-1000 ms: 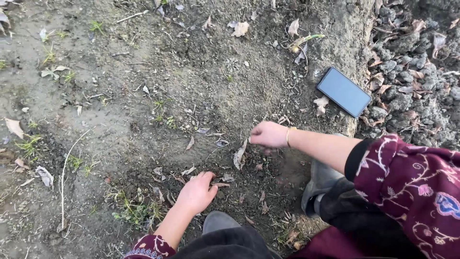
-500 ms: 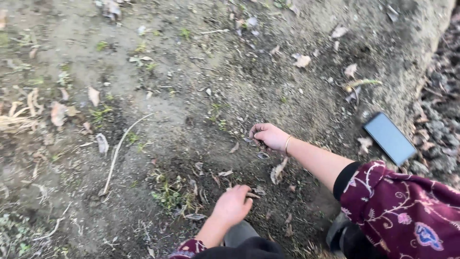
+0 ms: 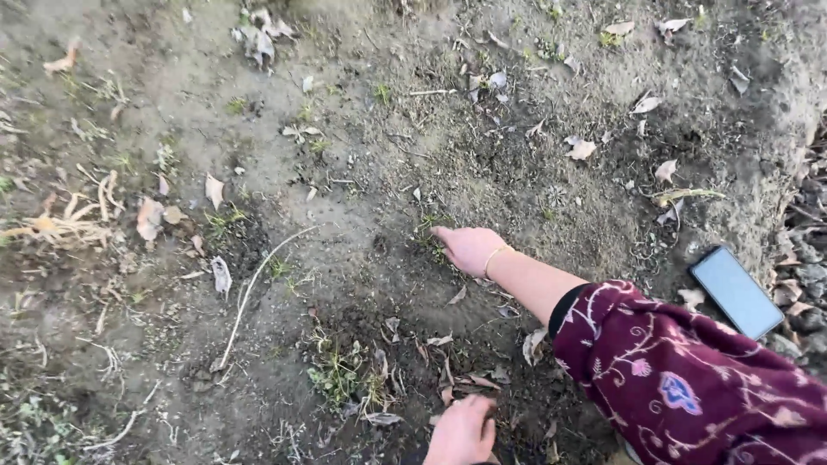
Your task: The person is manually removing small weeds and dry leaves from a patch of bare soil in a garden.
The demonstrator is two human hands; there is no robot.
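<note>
The person crouches over bare soil [image 3: 362, 172] strewn with dry leaves. No container is in view; everything lies directly on the ground.

The right hand [image 3: 468, 248] reaches forward, palm down, onto a small tuft of green weeds [image 3: 433, 231]. The index finger is extended along the ground and points to upper left; the other fingers curl loosely. Whether the grip has closed on any stem cannot be told, as the hand covers the spot. The forearm, in a maroon patterned sleeve [image 3: 689, 387], runs from lower right to upper left.

The left hand [image 3: 461, 430] rests at the bottom edge, fingers bent down into dark loosened earth beside a larger weed clump [image 3: 340, 375]; its grip is likewise unclear.

A dark phone [image 3: 736, 291] lies flat at right, screen up, long axis running upper left to lower right. A pale thin stalk [image 3: 258, 280] lies diagonally, well apart from both hands.
</note>
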